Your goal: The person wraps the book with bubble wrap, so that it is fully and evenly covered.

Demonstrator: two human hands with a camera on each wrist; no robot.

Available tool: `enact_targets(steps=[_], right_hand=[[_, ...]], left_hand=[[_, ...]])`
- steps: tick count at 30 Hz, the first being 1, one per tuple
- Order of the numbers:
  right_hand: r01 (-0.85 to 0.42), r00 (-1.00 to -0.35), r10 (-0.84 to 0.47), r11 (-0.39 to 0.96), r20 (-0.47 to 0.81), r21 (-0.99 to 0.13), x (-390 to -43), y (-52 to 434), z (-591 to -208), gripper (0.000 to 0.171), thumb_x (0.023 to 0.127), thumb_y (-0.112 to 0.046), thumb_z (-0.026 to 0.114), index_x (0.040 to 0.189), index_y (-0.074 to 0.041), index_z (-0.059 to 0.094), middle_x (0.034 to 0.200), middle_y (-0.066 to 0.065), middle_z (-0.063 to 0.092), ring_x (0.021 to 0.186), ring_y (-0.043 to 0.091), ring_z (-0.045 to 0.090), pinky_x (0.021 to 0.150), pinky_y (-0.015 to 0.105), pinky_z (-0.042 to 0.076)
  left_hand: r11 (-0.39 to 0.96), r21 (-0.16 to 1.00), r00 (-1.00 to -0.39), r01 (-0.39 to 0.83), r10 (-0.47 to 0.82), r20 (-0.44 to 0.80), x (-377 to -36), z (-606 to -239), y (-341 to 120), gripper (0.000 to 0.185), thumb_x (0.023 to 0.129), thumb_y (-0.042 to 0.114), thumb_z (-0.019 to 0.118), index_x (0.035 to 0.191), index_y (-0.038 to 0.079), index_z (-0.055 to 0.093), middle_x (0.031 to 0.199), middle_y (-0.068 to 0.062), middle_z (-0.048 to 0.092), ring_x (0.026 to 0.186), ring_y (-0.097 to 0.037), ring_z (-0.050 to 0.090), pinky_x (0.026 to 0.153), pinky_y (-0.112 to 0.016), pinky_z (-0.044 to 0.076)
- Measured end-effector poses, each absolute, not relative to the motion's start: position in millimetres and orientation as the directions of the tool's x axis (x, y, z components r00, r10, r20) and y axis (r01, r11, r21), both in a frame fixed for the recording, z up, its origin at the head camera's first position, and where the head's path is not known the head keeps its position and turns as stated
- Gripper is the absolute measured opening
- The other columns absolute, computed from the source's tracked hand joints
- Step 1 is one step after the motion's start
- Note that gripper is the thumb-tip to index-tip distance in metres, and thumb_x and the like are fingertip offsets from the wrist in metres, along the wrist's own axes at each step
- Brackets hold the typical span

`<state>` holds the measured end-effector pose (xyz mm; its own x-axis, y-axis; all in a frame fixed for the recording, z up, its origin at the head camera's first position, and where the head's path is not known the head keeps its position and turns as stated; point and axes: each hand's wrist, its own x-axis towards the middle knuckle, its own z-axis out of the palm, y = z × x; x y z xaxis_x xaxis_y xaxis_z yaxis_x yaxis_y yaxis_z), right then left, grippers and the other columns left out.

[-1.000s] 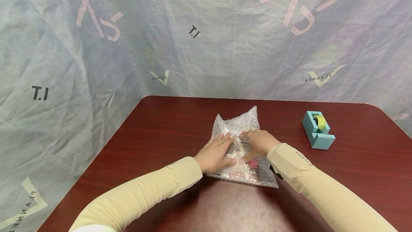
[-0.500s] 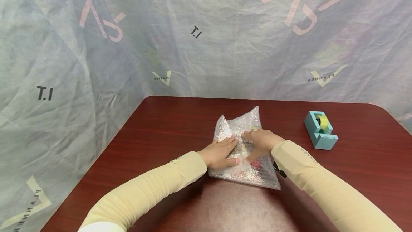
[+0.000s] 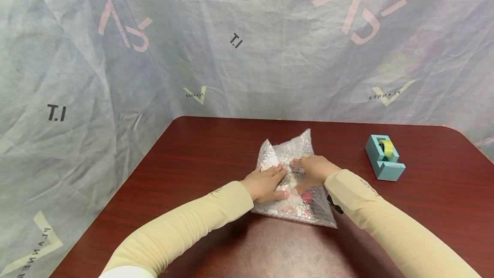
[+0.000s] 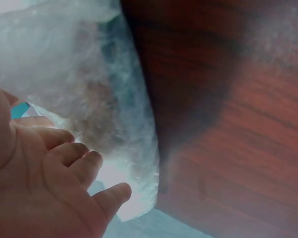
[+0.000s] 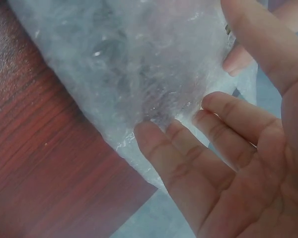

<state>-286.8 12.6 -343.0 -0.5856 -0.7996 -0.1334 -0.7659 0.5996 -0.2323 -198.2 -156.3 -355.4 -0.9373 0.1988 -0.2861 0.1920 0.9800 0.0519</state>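
A bubble-wrap sheet (image 3: 316, 209) lies on the table, folded over something with a printed, partly pink surface showing through. My left hand (image 3: 265, 185) rests on its left flap, fingers spread and nearly straight, pointing right. Opposite it, my right hand (image 3: 315, 170) touches the right side with loosely bent fingers, thumb toward me. The two hands face each other with a narrow gap between. In the left wrist view, the left fingers (image 4: 87, 168) lie along the wrap; the right wrist view shows the right fingers (image 5: 154, 144) relaxed against the bubbly film.
A light-blue tape dispenser (image 3: 387, 170) with a yellow tape roll (image 3: 387, 147) stands to the right of the wrap. The dark red wooden table (image 3: 193, 158) ends at the back against a printed grey cloth (image 3: 262, 76).
My left hand has slid slightly right over the wrap, closer to the right hand. The right hand keeps nearly the same place on it. The head view has shifted a little.
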Motion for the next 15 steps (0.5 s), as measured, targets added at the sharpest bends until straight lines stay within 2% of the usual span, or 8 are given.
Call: enact_targets(steps=[5,11,15], right_hand=[[-0.746,-0.589,-0.786,0.618,-0.187,-0.248,-287.6,11.0,-340.9,0.077,0.08,-0.032,0.086,0.144,0.001,0.056,0.147,0.023,0.053,0.136,0.047,0.047,0.111,0.056,0.039],[-0.662,-0.611,-0.724,0.689,-0.32,-0.295,-287.7,7.2,-337.5,0.075,0.093,-0.038,0.068,0.154,-0.002,0.043,0.158,0.021,0.039,0.145,0.047,0.032,0.115,0.06,0.03],[-0.635,-0.623,-0.71,0.704,-0.327,-0.319,-285.9,6.6,-337.2,0.087,0.088,-0.047,0.074,0.155,-0.002,0.041,0.158,0.022,0.038,0.145,0.047,0.033,0.113,0.062,0.032]], left_hand=[[0.979,-0.015,-0.941,0.204,0.192,-0.278,-198.4,-352.5,-152.8,0.073,0.104,0.052,0.052,0.162,0.013,0.029,0.167,-0.002,0.026,0.151,-0.014,0.026,0.122,-0.041,0.026],[0.979,-0.03,-0.945,0.201,0.186,-0.27,-200.3,-348.7,-150.3,0.073,0.102,0.051,0.056,0.16,0.013,0.034,0.165,-0.004,0.032,0.148,-0.016,0.034,0.118,-0.037,0.032],[0.98,-0.02,-0.946,0.196,0.184,-0.269,-203.2,-347.7,-149.9,0.074,0.099,0.051,0.061,0.159,0.013,0.037,0.163,-0.004,0.034,0.145,-0.018,0.039,0.115,-0.034,0.037]])
